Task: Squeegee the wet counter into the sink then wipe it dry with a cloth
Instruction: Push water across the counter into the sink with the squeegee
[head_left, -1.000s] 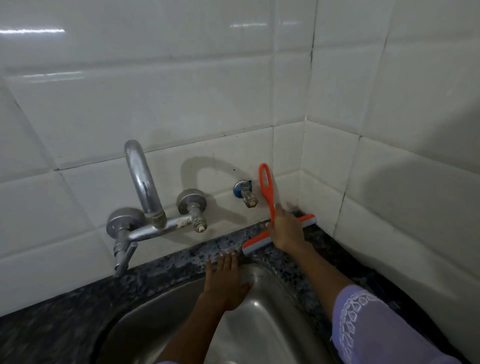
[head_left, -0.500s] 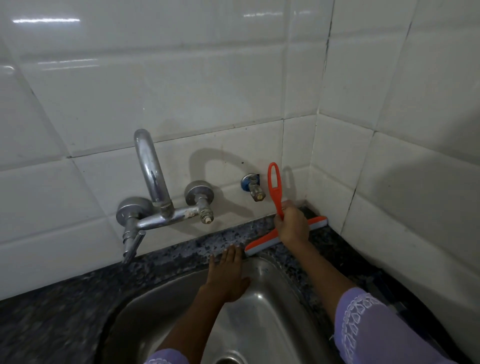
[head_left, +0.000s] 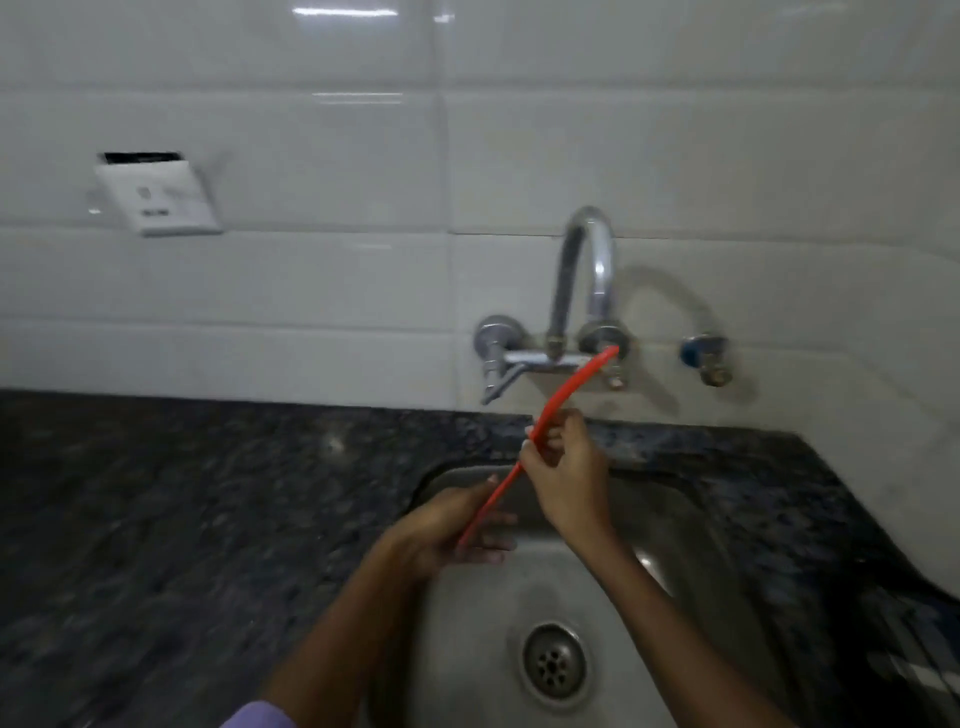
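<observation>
An orange-red squeegee (head_left: 558, 400) is held in the air above the steel sink (head_left: 696, 525), seen edge-on as a thin slanted line. Its upper end points at the tap and its lower end reaches my left palm. My right hand (head_left: 566, 478) is closed around the middle of it. My left hand (head_left: 447, 530) sits under the lower end with fingers loosely curled, and motion blur hides whether it grips. The blade end is hidden at that hand. The dark speckled counter (head_left: 182, 493) stretches left of the sink. No cloth is in view.
A chrome wall tap (head_left: 584, 270) arches over the sink's back edge, with a small blue-capped valve (head_left: 709, 358) to its right. The sink drain (head_left: 555, 665) lies below my hands. A white switch plate (head_left: 156, 195) hangs on the tiled wall at left.
The squeegee has been lifted off the counter's back right corner and carried left over the sink. My left hand left the sink rim and met its lower end. The view has swung left.
</observation>
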